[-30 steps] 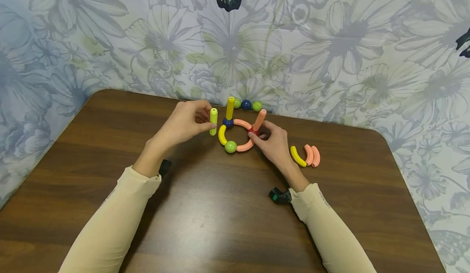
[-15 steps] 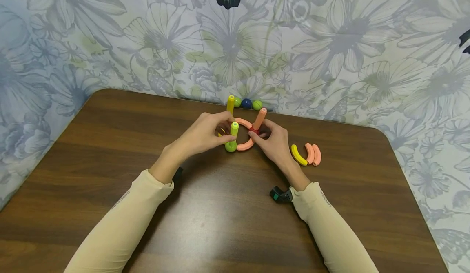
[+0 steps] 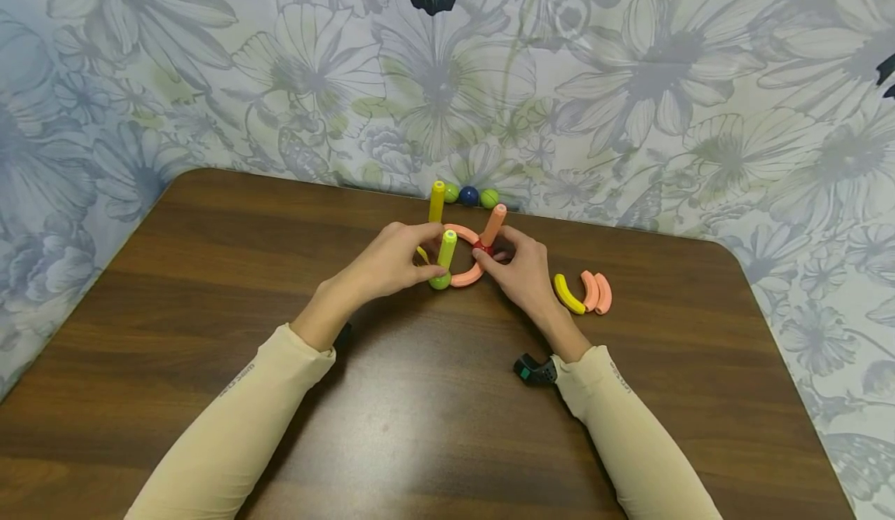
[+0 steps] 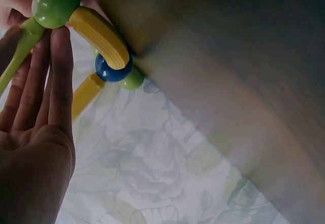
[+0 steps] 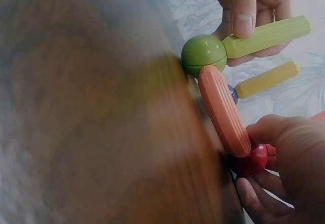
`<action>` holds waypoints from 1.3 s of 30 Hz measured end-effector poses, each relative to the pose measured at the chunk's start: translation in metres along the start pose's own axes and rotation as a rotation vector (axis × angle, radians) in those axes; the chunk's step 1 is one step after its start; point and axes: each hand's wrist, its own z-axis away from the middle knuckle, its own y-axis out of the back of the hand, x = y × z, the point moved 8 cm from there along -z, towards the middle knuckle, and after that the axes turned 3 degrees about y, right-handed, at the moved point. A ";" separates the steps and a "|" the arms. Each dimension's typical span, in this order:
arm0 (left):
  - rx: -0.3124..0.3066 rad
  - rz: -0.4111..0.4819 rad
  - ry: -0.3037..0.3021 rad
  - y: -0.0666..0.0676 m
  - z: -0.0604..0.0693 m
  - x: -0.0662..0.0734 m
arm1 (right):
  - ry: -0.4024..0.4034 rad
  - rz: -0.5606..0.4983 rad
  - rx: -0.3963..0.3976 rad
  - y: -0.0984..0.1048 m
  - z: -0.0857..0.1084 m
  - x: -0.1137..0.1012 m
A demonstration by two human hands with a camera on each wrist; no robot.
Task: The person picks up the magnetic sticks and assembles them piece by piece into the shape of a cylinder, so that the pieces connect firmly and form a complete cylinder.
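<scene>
My left hand (image 3: 391,262) pinches a straight lime-green stick (image 3: 447,249) between thumb and fingers. The stick stands upright, its lower end against a green ball (image 5: 203,54) in a ring of balls and curved pieces. My right hand (image 3: 520,271) grips the red ball (image 5: 252,161) on the ring's right side, where a pink stick (image 3: 493,225) rises. A curved pink piece (image 5: 223,109) links the red and green balls. Behind my left hand are a curved yellow piece (image 4: 104,37), a blue ball (image 4: 112,70) and an upright yellow stick (image 3: 437,203).
On the brown table (image 3: 419,427), a curved yellow piece (image 3: 569,294) and two curved pink pieces (image 3: 596,292) lie right of my right hand. Two green balls and a blue ball (image 3: 469,197) line the back edge, against the flowered wall covering (image 3: 447,100).
My left hand has moved right and toward me with the lime-green stick, bringing it down onto the green ball. My right hand has stayed on the red ball.
</scene>
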 end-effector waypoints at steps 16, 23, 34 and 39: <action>-0.011 0.035 -0.018 -0.001 -0.002 -0.005 | -0.002 0.000 -0.001 0.002 0.000 -0.001; -0.016 0.045 -0.021 -0.002 -0.004 -0.005 | -0.010 0.013 0.003 0.004 0.000 -0.001; -0.009 0.120 -0.025 0.010 -0.001 -0.013 | -0.044 0.031 0.032 0.009 0.003 0.002; 0.078 0.075 0.037 0.029 -0.005 -0.030 | -0.072 0.046 0.041 0.011 0.006 0.006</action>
